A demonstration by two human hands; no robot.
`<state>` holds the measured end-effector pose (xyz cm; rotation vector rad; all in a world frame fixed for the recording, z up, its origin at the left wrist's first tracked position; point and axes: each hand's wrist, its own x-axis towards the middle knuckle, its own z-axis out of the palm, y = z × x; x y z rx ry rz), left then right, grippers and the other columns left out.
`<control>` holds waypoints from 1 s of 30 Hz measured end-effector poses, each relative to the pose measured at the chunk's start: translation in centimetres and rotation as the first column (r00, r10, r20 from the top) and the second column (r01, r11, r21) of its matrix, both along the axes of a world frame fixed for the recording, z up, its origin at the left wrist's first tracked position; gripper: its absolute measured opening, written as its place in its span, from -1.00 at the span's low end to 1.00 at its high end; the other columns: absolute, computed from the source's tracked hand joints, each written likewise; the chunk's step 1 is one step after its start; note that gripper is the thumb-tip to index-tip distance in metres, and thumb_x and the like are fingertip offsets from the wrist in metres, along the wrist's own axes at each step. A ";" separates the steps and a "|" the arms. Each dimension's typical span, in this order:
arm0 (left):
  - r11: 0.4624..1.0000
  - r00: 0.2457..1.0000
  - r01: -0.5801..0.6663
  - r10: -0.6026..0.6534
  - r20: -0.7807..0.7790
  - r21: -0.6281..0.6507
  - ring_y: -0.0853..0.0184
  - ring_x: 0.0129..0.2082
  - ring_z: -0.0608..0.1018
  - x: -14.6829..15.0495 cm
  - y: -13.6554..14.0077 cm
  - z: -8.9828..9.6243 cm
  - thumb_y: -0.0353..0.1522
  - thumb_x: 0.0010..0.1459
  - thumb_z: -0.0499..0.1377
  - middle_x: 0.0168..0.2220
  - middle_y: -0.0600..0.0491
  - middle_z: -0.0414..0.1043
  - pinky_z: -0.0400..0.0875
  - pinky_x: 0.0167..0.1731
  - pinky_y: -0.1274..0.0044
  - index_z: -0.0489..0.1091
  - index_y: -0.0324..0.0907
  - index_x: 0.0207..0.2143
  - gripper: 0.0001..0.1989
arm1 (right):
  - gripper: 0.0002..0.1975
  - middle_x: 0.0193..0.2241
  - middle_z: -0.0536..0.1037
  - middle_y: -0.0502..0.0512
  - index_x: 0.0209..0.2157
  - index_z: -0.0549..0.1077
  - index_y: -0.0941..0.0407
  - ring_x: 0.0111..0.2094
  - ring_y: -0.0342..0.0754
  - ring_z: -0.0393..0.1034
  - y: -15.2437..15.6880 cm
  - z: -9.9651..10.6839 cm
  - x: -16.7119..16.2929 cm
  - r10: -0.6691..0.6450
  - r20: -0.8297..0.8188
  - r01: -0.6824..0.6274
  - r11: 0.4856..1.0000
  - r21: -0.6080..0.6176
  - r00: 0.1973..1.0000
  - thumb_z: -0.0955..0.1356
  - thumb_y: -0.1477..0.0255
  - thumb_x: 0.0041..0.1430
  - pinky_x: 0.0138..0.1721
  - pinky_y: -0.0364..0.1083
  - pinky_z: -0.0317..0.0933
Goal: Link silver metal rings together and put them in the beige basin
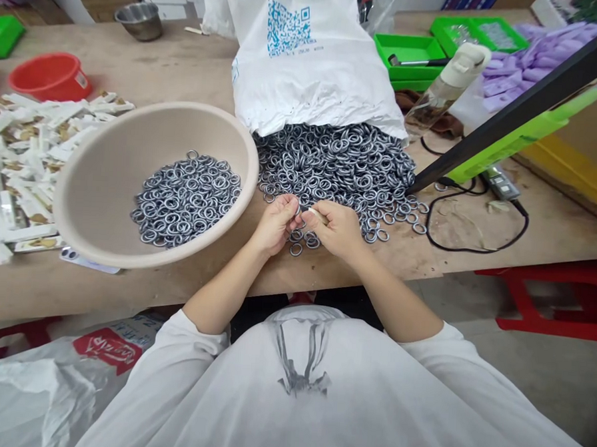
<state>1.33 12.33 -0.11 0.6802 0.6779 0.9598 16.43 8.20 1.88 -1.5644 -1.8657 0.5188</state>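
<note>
My left hand point(276, 225) pinches a small grey ring point(298, 211) between thumb and fingertips. Closed around a thin tool with a pale handle point(319, 216) is my right hand point(339, 231); the tool's dark tip points at the ring, and its exact kind is too small to make out. Both hands meet just over the front of a heap of dark grey rings point(342, 162), which spills from a white sack point(320, 84). Left of my hands, a beige basin point(95, 173) has many similar rings point(187, 201) lying in it.
White and tan strips point(26, 162) are piled left of the basin, near a red bowl point(50, 77). To the right, a black-and-green bar point(509, 121) slants over the table. A cable point(457, 248), bottle point(448, 84), green trays point(408, 49) and purple pieces point(532, 62) are there too.
</note>
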 end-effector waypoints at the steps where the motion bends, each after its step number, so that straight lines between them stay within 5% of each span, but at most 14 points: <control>1: 1.000 1.000 -0.001 0.001 0.006 -0.004 0.59 -0.67 0.29 0.0 0.0 0.0 -0.28 0.10 0.39 -0.62 0.25 0.27 0.23 -0.60 0.71 0.31 -0.19 -0.37 -0.71 | -0.49 -0.51 0.41 0.02 -0.51 0.37 0.10 -0.45 -0.11 0.22 -0.1 0.0 -0.1 0.007 0.019 -0.007 1.000 -0.001 1.000 0.20 0.02 0.33 -0.38 -0.11 -0.02; 15: 0.995 0.995 0.100 -0.100 0.013 -0.009 0.59 -0.71 0.20 -0.2 -0.6 -0.1 -0.29 0.05 0.41 -0.66 0.30 0.19 0.30 -0.54 0.69 0.27 -0.16 -0.38 -0.67 | -0.50 -0.60 0.37 -0.03 -0.56 0.36 0.10 -0.53 -0.15 0.16 0.0 -0.7 0.0 0.054 0.002 -0.054 0.997 -0.063 0.999 0.22 0.05 0.31 -0.43 -0.12 -0.09; 20: 0.979 0.982 0.187 -0.188 0.003 0.075 0.56 -0.67 0.24 -0.3 -0.7 -0.1 -0.21 0.03 0.42 -0.65 0.26 0.24 0.31 -0.51 0.66 0.31 -0.17 -0.35 -0.64 | -0.49 -0.65 0.28 -0.06 -0.58 0.35 0.09 -0.53 -0.14 0.15 1.7 -1.6 2.2 -0.152 -0.114 0.145 0.987 -0.065 0.982 0.23 0.04 0.30 -0.43 -0.12 -0.03; 24: 0.998 0.999 0.002 0.001 -0.041 0.070 0.56 -0.68 0.25 -0.5 0.4 -0.4 -0.25 0.14 0.35 -0.62 0.25 0.28 0.32 -0.50 0.66 0.27 -0.15 -0.36 -0.71 | -0.54 -0.59 0.40 -0.03 -0.44 0.47 0.10 -0.49 -0.10 0.24 1.8 -1.7 2.6 -0.215 -0.049 0.212 0.975 -0.065 0.975 0.24 0.04 0.31 -0.41 -0.11 0.00; 30: 0.956 0.954 -0.283 0.288 -0.079 0.074 0.54 -0.65 0.33 -0.6 1.9 -0.8 -0.34 0.22 0.27 -0.57 0.20 0.37 0.30 -0.53 0.67 0.35 -0.13 -0.30 -0.88 | -0.76 -0.19 0.59 0.11 -0.15 0.59 0.02 -0.20 0.04 0.45 1.0 -1.9 -0.6 0.021 0.376 0.052 0.982 -0.182 0.926 0.37 0.21 0.26 -0.31 -0.09 0.09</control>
